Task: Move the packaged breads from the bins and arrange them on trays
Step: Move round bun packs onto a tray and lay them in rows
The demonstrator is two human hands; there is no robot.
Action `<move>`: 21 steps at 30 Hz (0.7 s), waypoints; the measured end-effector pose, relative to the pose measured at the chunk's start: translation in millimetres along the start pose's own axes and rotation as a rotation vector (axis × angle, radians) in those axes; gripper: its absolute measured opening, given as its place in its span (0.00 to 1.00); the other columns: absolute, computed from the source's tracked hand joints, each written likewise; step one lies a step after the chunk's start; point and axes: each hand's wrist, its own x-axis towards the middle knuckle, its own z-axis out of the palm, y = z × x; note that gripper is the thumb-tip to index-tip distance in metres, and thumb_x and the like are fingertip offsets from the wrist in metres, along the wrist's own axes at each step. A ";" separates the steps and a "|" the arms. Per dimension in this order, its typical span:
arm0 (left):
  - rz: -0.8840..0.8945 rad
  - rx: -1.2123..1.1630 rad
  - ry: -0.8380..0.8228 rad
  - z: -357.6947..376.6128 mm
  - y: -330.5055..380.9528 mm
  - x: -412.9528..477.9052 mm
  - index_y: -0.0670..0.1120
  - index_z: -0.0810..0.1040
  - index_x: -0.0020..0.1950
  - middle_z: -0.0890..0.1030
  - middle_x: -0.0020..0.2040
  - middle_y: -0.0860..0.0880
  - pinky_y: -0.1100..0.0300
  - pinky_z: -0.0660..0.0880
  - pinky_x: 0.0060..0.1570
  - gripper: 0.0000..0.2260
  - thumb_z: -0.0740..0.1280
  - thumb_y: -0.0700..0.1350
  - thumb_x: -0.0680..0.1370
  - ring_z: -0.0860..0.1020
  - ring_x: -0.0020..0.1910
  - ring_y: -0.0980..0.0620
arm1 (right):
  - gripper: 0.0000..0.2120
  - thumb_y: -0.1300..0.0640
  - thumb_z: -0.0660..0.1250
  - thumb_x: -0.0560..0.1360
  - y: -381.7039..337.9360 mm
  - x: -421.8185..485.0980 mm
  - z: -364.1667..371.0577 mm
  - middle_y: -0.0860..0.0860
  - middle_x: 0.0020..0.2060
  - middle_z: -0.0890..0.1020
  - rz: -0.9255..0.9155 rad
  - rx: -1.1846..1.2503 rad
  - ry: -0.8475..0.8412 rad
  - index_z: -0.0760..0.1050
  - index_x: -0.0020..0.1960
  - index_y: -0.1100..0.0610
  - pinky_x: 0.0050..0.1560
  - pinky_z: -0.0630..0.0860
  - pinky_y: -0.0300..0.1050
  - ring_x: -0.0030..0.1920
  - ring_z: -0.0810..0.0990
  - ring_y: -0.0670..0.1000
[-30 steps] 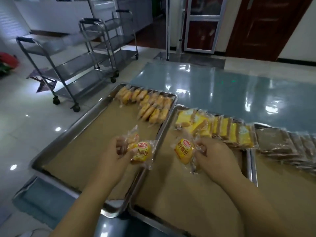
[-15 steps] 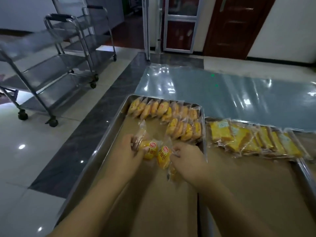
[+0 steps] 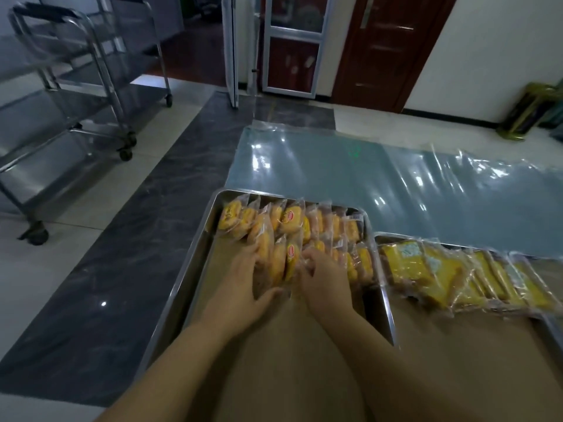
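From the head camera, your left hand [image 3: 240,287] grips a round yellow bun in a clear plastic wrapper [image 3: 264,254]. The thumb curls across the pack's near end and the fingers run along its left side. Your right hand [image 3: 326,284] has its fingers curled onto a second wrapped bun with a red oval label [image 3: 292,258], pinching its right edge. The two packs stand on edge side by side, with one more between them.

All of this is over the far half of a rectangular stainless-steel tray [image 3: 182,287] lined with brown paper [image 3: 289,345]. The held packs touch the near side of the rows of wrapped yellow buns [image 3: 320,226] that fill the tray's far end.

Just right of it, touching rim to rim, sits a second steel tray [image 3: 396,238]. It carries a row of yellow rectangular cake slices in clear wrappers [image 3: 426,269], which overlap and lean.

Beyond both trays a glossy pale blue plastic sheet [image 3: 365,172] lies on the floor. Wheeled steel trolleys [image 3: 76,102] stand far left, and a dark red door [image 3: 390,47] is at the far wall.
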 end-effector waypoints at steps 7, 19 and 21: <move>0.035 0.149 -0.057 19.7 -27.6 0.5 0.61 0.56 0.73 0.60 0.73 0.56 0.60 0.63 0.65 0.33 0.69 0.52 0.73 0.63 0.69 0.55 | 0.19 0.55 0.63 0.77 23.2 -5.0 13.1 0.44 0.53 0.75 -0.022 0.040 -0.096 0.65 0.65 0.41 0.51 0.77 0.44 0.50 0.75 0.44; -0.030 0.216 0.028 41.5 -27.0 31.7 0.60 0.60 0.73 0.56 0.76 0.56 0.58 0.66 0.56 0.30 0.65 0.41 0.75 0.57 0.61 0.50 | 0.18 0.58 0.61 0.78 27.7 15.0 21.0 0.48 0.60 0.71 -0.019 -0.056 -0.044 0.68 0.67 0.50 0.52 0.67 0.37 0.53 0.68 0.44; -0.047 0.210 0.024 42.5 -25.5 38.2 0.59 0.59 0.73 0.55 0.76 0.55 0.57 0.67 0.56 0.29 0.64 0.41 0.75 0.58 0.62 0.48 | 0.18 0.58 0.61 0.78 23.3 21.6 20.3 0.48 0.61 0.71 0.006 -0.067 -0.049 0.68 0.67 0.51 0.54 0.67 0.39 0.54 0.69 0.46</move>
